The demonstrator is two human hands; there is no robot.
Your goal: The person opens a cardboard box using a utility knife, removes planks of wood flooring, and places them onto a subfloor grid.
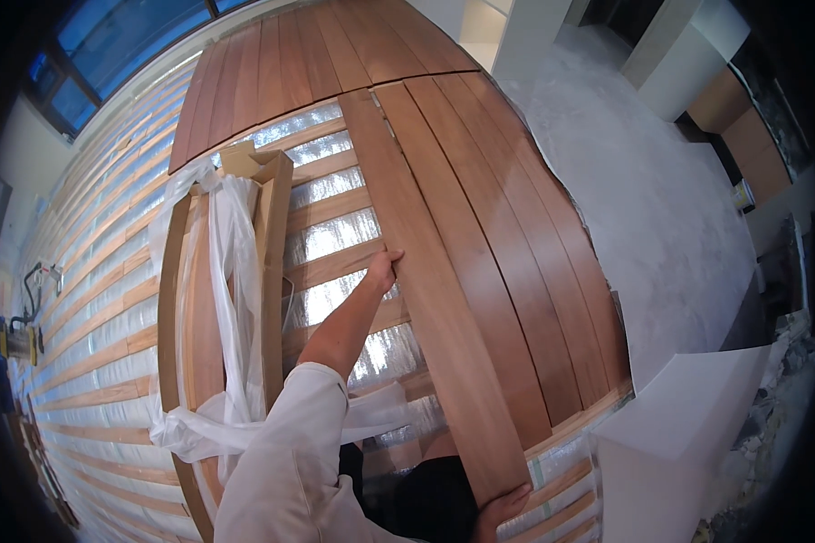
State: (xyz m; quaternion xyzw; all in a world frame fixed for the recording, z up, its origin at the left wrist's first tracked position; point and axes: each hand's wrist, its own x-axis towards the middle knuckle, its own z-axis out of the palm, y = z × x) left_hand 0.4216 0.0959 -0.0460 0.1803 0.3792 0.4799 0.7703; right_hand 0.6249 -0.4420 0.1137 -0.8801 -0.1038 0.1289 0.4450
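A long reddish-brown wooden floorboard (439,317) runs away from me, beside the boards laid to its right. A narrow gap shows along part of its right edge. My left hand (385,270) grips its left edge about midway along, thumb on the top face. At the near end, my right hand (503,509) is closed around the board's end corner, with some fingers hidden beneath. Several laid floorboards (507,262) lie to the right, and more floorboards (281,63) cover the far part. Under the held board are wooden battens (330,208) over silvery foil (335,238).
Left of my arm, a long open cardboard box (273,271) holds more boards and crumpled white plastic wrap (231,244). Battens over foil extend leftward toward a window (127,45). A yellow-and-black tool (20,339) stands far left. Grey floor covering (643,226) lies right.
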